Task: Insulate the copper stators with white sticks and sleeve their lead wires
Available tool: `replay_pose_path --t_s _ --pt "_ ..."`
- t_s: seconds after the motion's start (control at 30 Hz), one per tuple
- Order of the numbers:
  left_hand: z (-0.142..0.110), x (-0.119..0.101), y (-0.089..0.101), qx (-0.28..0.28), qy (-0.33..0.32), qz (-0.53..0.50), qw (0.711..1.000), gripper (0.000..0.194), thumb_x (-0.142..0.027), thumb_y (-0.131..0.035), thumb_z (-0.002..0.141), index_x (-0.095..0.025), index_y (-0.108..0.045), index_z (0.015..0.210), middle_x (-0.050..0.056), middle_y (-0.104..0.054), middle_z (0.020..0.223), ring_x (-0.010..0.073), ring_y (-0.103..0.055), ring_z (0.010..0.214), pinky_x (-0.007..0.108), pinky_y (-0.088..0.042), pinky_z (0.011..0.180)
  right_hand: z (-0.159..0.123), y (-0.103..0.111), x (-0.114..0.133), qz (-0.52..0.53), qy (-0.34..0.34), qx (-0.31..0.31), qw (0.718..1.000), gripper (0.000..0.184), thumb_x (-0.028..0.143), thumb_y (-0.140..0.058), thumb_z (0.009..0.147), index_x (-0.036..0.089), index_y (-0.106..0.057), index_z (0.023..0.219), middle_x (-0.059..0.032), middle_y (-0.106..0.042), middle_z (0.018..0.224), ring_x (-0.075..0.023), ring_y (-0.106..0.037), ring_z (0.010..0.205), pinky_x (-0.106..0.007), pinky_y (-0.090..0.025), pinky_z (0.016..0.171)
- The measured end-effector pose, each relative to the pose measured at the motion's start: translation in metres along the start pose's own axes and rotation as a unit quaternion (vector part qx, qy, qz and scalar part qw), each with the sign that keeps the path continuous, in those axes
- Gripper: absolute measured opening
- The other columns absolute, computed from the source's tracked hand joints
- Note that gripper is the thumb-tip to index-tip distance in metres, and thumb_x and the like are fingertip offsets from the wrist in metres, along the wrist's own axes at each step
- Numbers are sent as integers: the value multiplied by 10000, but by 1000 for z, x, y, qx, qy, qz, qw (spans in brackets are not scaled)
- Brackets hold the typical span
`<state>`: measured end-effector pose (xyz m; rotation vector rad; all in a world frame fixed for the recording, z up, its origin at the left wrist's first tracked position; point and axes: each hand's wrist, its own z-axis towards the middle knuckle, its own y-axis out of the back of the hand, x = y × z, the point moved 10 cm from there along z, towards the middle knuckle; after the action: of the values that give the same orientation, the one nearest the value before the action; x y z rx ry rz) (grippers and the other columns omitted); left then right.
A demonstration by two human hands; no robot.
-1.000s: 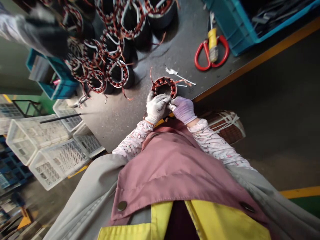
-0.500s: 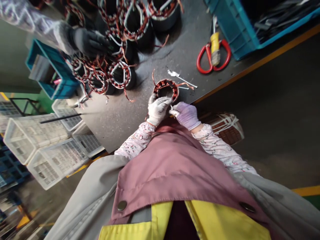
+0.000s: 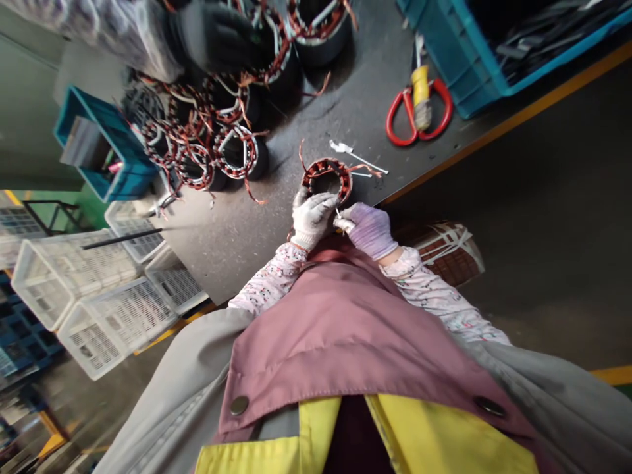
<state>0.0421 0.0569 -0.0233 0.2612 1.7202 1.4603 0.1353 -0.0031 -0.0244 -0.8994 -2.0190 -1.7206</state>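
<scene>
A motor stator (image 3: 326, 165) with red-brown copper windings stands at the table's near edge, its loose wire ends sticking out left and right. My left hand (image 3: 312, 219), in a white glove, is closed on the stator's near rim. My right hand (image 3: 369, 228), in a purple glove with whitish fingertips, pinches a small white piece (image 3: 338, 213) close to that rim; its exact kind is too small to make out. Just beyond the stator lie thin white ties (image 3: 363, 158) on the tabletop.
Several wound stators (image 3: 237, 151) stand at the back left, where a co-worker's dark-gloved hand (image 3: 222, 36) reaches over them. Red-handled scissors (image 3: 402, 118) and a yellow-handled tool (image 3: 421, 85) lie right, beside a blue bin (image 3: 464, 72). White plastic baskets (image 3: 113, 322) and a smaller blue bin (image 3: 89, 158) are left.
The co-worker's gloved hand has moved right and farther back over the stators. My own hands and the stator they work on look almost unchanged; the view has shifted slightly.
</scene>
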Motion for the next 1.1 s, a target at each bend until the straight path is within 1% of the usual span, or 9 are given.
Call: replay_pose_path --t_s 0.2,0.43,0.57,0.73,0.8,0.87,0.97,1.03,1.1 --pt "-3 -1 4 -48 -34 -18 998 253 -443 -695 887 -269 -761 1058 59 -796 1090 223 -731 1069 502 -336 1184 10 -2 -3 -5 -17 3 1000 197 349 -644 916 210 -783 927 -74 -756 963 -246 -669 898 -332 -446 745" --pt "-2 3 1 -52 -43 -23 997 230 -384 -569 982 -284 -773 1022 40 -802 1057 192 -738 1045 464 -354 1168 16 -3 -4 -88 -50 44 994 276 335 -557 939 153 -742 1035 -137 -732 1041 -259 -639 888 -318 -342 672" --pt "-1 0 4 -53 -47 -19 997 248 -357 -541 990 -280 -771 1045 39 -800 1059 193 -735 1046 464 -359 1168 15 5 14 -139 0 54 989 397 381 -426 998 115 -717 1049 -182 -708 1045 -260 -631 848 -321 -283 644" --pt "2 3 6 -11 -16 -30 999 271 -348 -507 1010 -261 -738 1121 47 -774 1164 202 -697 1137 455 -359 1191 -4 16 26 -137 96 50 985 446 367 -383 972 98 -717 850 -187 -686 821 -255 -606 731 -338 -264 623" --pt "2 7 9 5 -2 -36 999 338 -356 -537 993 -229 -668 1277 74 -713 1309 227 -621 1275 441 -366 1199 -16 28 24 -98 117 11 988 437 383 -405 953 119 -709 783 -161 -669 732 -241 -597 687 -339 -285 609" --pt "1 8 10 38 -5 -34 999 535 -403 -628 931 -191 -560 1417 105 -633 1427 274 -514 1395 448 -373 1201 -23 45 21 -29 106 -58 992 399 395 -444 928 144 -693 744 -147 -690 748 -232 -614 705 -340 -344 616" --pt "1 6 8 84 -29 -19 996 667 -444 -698 869 -188 -515 1457 117 -625 1435 305 -502 1405 484 -331 1227 -24 54 14 191 37 -123 973 315 382 -496 883 179 -640 690 -110 -721 816 -196 -637 725 -322 -446 643" --pt "3 2 8 92 -46 -8 995 490 -400 -646 915 -218 -596 1368 92 -687 1350 270 -597 1307 498 -285 1248 -22 33 10 389 -52 -81 916 304 370 -515 854 201 -547 603 -58 -654 667 -146 -573 573 -279 -427 534" --pt "5 -4 6 96 -71 -3 993 295 -351 -590 957 -245 -687 1215 61 -736 1265 234 -669 1199 510 -267 1251 -23 6 13 534 -143 -23 833 343 372 -523 829 229 -414 537 8 -490 506 -95 -408 410 -246 -305 399"
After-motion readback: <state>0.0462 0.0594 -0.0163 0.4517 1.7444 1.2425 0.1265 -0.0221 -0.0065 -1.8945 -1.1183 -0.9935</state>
